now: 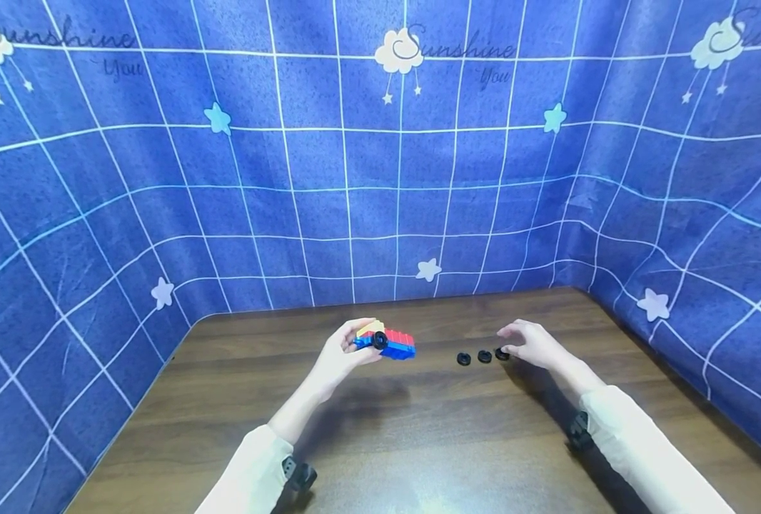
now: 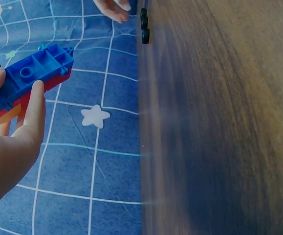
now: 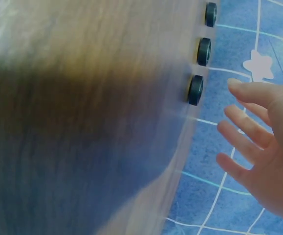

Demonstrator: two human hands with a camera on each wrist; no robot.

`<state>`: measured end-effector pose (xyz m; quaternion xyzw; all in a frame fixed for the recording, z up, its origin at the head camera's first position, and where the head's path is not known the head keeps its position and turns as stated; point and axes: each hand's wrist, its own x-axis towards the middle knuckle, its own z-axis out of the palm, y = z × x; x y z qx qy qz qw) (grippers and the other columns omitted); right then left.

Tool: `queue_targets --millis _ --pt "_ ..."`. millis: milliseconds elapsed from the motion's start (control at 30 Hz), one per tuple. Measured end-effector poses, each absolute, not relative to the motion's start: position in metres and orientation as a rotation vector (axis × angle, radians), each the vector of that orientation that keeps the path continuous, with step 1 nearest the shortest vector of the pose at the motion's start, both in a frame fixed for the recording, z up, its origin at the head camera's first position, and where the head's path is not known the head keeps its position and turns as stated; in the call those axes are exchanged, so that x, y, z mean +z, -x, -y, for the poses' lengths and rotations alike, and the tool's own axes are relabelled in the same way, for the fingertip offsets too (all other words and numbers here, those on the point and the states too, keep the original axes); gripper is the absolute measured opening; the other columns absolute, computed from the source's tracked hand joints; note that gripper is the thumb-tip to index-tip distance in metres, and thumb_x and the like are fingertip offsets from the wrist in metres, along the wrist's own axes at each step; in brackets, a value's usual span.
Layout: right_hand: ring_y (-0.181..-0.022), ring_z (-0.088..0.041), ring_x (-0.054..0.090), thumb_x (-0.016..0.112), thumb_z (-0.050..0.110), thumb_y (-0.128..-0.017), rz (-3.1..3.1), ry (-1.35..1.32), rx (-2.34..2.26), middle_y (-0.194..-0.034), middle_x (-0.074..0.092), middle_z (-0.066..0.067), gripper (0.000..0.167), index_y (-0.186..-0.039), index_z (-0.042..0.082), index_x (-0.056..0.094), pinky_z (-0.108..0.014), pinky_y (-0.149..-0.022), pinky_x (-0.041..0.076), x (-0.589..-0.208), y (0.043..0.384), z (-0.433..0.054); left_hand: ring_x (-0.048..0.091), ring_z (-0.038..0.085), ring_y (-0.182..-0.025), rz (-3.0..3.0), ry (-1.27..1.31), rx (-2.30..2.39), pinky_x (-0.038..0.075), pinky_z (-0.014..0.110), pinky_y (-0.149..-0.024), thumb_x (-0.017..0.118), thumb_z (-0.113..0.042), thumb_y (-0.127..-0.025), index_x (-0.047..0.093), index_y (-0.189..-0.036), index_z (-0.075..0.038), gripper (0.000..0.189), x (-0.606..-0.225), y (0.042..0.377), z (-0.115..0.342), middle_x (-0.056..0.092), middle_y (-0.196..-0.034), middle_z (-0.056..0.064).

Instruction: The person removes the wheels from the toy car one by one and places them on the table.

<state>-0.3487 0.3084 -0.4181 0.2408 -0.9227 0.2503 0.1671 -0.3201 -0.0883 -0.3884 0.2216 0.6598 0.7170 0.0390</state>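
Note:
My left hand holds a toy block car above the table, thumb on one side and fingers on the other. The car has a blue base, red blocks and a yellow block, with one black wheel fitted on its side. Its blue underside faces the left wrist camera and shows bare axle pegs. Three loose black wheels lie in a row on the table: a left one, a middle one and a right one. Over the rightmost wheel hovers my right hand, fingers spread and holding nothing.
A brown wood-grain table lies under both hands. Behind it and along its sides hangs a blue curtain with white grid lines, stars and clouds. Dark wrist cameras are strapped at both sleeves.

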Motion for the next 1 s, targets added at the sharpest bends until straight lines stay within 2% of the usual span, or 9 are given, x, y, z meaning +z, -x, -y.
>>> queue_targets --millis 400,733,1000 --pt "-0.096 -0.038 0.064 0.069 -0.001 -0.079 2.549 -0.709 0.862 -0.101 0.067 -0.024 0.029 -0.106 -0.009 0.063 -0.046 -0.085 0.051 -0.406 0.348 -0.305 0.062 0.016 -0.099 -1.985 -0.654 2.284 0.053 0.039 -0.085 0.06 0.008 -0.084 0.044 -0.133 -0.001 0.052 -0.391 0.326 0.087 0.053 -0.125 0.019" --pt "-0.095 -0.032 0.065 0.072 0.003 -0.079 2.502 -0.753 0.854 -0.101 0.069 -0.018 0.028 -0.106 -0.004 0.065 -0.043 -0.085 0.051 -0.403 0.347 -0.283 0.061 0.016 -0.1 -1.985 -0.619 2.318 0.054 0.036 -0.083 0.06 0.008 -0.084 0.044 -0.132 -0.001 0.052 -0.392 0.321 0.089 0.053 -0.123 0.019" --pt "-0.096 -0.031 0.065 0.072 0.004 -0.079 2.466 -0.817 0.877 -0.103 0.068 -0.018 0.029 -0.107 -0.002 0.065 -0.042 -0.086 0.052 -0.396 0.343 -0.267 0.061 0.016 -0.101 -1.976 -0.619 2.3 0.052 0.042 -0.086 0.061 0.006 -0.085 0.044 -0.132 -0.001 0.051 -0.391 0.321 0.088 0.054 -0.12 0.016"
